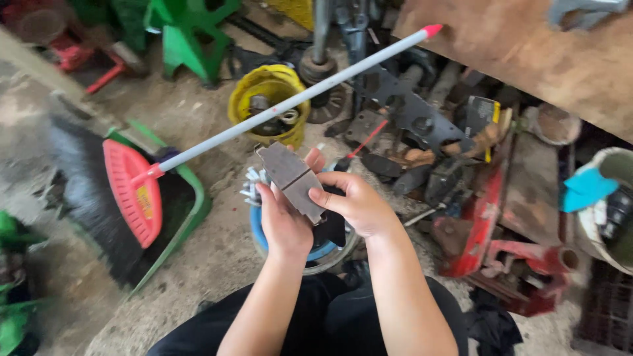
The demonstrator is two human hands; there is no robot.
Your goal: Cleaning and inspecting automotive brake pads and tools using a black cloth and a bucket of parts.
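A grey brake pad (292, 179) is being held up between both hands over the person's lap, its flat friction face, split by a thin centre groove, turning toward the camera; its long axis is running diagonally, from up and to the left of the hands down toward the right hand; the left hand (282, 224) is grasping the pad's lower left edge from beneath, thumb pressing the face, while the right hand (359, 206) is pinching the lower right end, fingers curling behind it; both hands are sitting equally close, each closed on the pad. Directly below the hands a blue-rimmed bucket (258, 232) is standing on the concrete floor (198, 270); just beyond the fingers a yellow tub (269, 87) of parts is sitting; to the left a red broom head (135, 194) is resting in a green dustpan (191, 211), its pale handle (297, 99) slanting across above the pad; to the right, black metal parts (415, 118) and a red jack (501, 244) are crowding the floor; open room is lying mainly to the lower left of the hands.
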